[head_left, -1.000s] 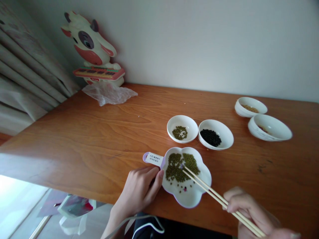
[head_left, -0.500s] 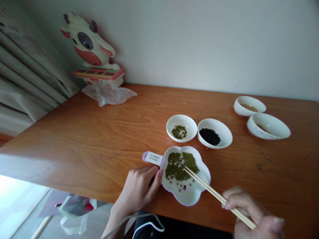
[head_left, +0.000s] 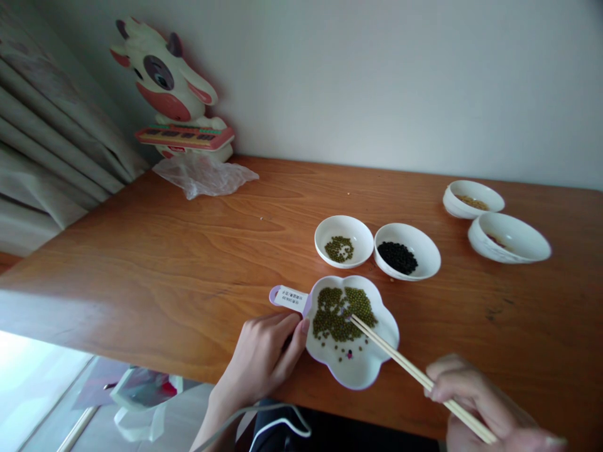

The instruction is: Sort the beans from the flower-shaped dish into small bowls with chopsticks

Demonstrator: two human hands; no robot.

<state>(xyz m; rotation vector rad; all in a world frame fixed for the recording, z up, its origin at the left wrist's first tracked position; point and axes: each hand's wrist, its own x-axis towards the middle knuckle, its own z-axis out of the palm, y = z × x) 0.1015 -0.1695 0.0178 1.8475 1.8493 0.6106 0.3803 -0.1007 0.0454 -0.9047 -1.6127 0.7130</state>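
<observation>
Works over a wooden table (head_left: 188,251). Has a white flower-shaped dish (head_left: 360,371) near the front edge, just in front of two white bowls (head_left: 426,254). Curls the left hand (head_left: 266,348) against the dish's side, by the purple handle (head_left: 289,299); cannot tell whether gripping. Closes the right hand (head_left: 480,398) around a pair of chopsticks (head_left: 398,357), angled down into the dish among green beans (head_left: 330,325); cannot tell whether pinching any.
</observation>
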